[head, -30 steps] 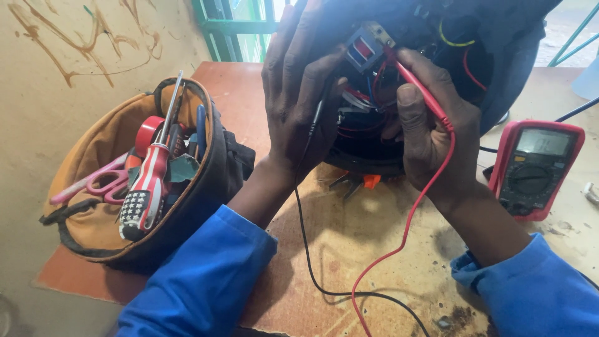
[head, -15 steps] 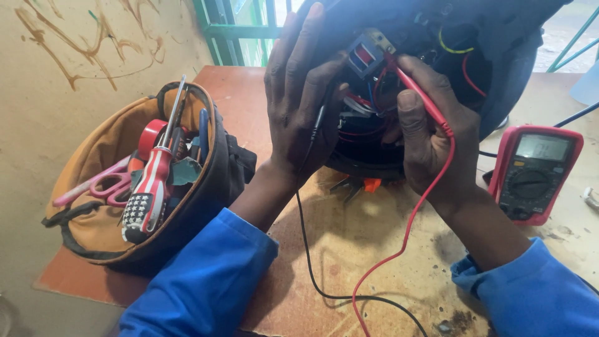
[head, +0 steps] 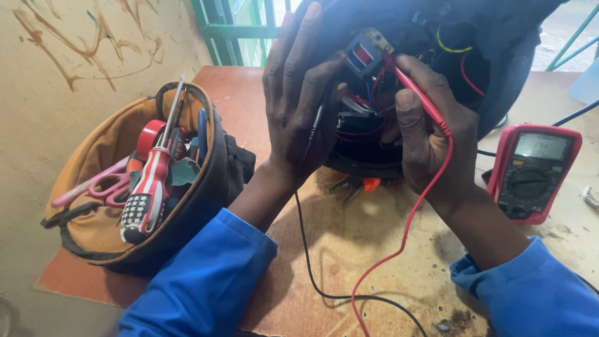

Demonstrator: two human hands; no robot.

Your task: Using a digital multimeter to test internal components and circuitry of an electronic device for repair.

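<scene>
**A:** From the head camera, what do the hands have?

**B:** The right hand [head: 430, 134] is closed around a red probe [head: 417, 93], pinched between thumb and fingers, its tip at a small blue and red part [head: 362, 55] inside the open dark appliance [head: 499, 56]. The probe's red lead [head: 399, 249] loops down over the table.

**A:** And the left?

**B:** The left hand [head: 299, 100] lies spread against the appliance's open side, fingers pointing up. A black probe [head: 318, 115] runs under its palm, and a black lead [head: 309, 262] trails down from it. Whether the fingers actually clamp that probe, I cannot tell; the palm hides it.

**A:** Where does the appliance sit?

**B:** On the wooden table [head: 349, 237], at its far edge, tilted towards the person, with coloured wires showing inside.

**A:** Anything around it?

**B:** A red multimeter [head: 533, 171] lies flat just right of the right wrist. To the left stands an open tan tool bag [head: 93, 181], holding a red-and-white screwdriver [head: 150, 187], pink scissors [head: 100, 186] and a roll of red tape [head: 150, 134]. Orange-handled pliers [head: 359, 185] peek out beneath the appliance.
</scene>
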